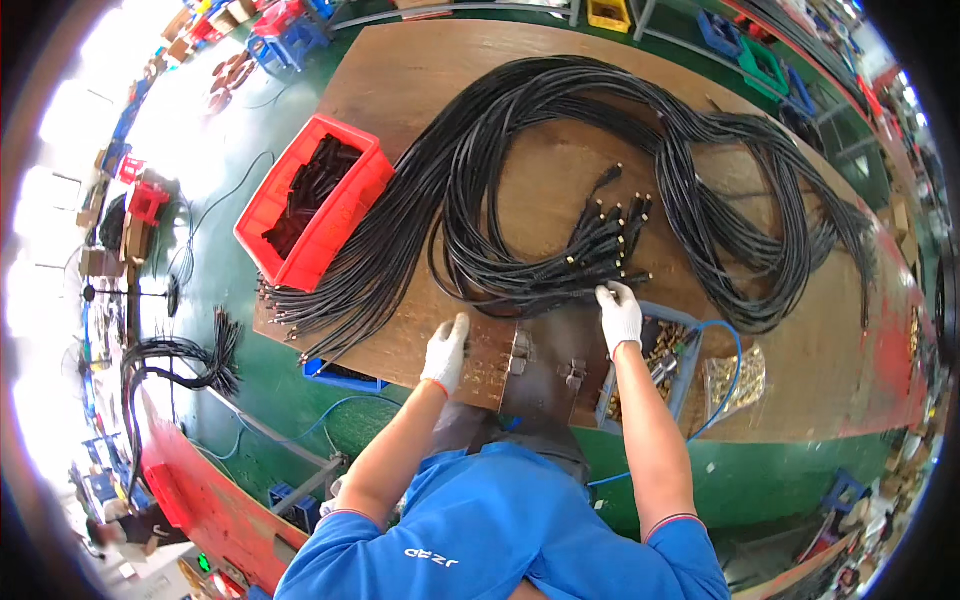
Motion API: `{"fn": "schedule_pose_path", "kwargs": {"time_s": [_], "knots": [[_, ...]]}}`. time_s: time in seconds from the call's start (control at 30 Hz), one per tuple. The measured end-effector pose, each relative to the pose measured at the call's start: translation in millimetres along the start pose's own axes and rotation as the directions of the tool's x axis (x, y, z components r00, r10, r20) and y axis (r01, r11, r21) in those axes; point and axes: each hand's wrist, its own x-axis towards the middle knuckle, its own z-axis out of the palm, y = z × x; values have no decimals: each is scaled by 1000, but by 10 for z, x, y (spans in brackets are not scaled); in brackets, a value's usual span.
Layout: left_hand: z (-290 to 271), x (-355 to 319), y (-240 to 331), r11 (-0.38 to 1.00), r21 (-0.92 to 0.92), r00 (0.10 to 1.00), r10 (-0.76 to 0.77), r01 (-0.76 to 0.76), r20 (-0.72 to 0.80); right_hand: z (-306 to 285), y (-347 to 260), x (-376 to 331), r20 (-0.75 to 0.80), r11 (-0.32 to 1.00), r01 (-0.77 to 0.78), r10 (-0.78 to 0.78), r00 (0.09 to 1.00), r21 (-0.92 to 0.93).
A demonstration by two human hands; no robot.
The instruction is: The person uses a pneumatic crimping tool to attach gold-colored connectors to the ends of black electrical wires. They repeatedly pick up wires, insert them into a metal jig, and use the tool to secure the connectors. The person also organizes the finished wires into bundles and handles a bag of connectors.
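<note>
Black cables (465, 150) loop across the bench (400, 85), leaving bare room at its far-left corner. The empty left hand (447, 352), loosely extended, is near the front edge; the right hand (620, 318) touches the cables, whether gripping I cannot tell.

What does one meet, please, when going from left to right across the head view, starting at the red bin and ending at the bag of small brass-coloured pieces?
Red bin → left gloved hand → two small metal fixtures → right gloved hand → bag of brass-coloured pieces.
</note>
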Motion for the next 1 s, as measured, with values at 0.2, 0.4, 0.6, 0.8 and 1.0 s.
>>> {"fn": "schedule_pose_path", "kwargs": {"time_s": [0.2, 0.4, 0.6, 0.8, 1.0], "knots": [[-373, 1183, 329, 874, 430, 940, 311, -227, -137, 418, -697, 79, -69, 952, 170, -193, 979, -254], [61, 2157, 820, 604, 682, 874, 472, -413, 112, 1236, -1084, 577, 67, 950, 209, -198, 978, -231], [361, 2367, 1217, 725, 675, 984, 179, -133, 1, 2092, -1227, 1422, 254, 936, -93, 4, 967, 339], [271, 2596, 1320, 934, 356, 985, -29, -34, 171, 2914, -1655, 1694, 471, 590, -364, -31, 881, 720], [231, 1912, 1784, 849, 454, 941, 133, -270, 311, 2631, -1922, 1671, 759, 462, -707, 105, 643, 535]]}}
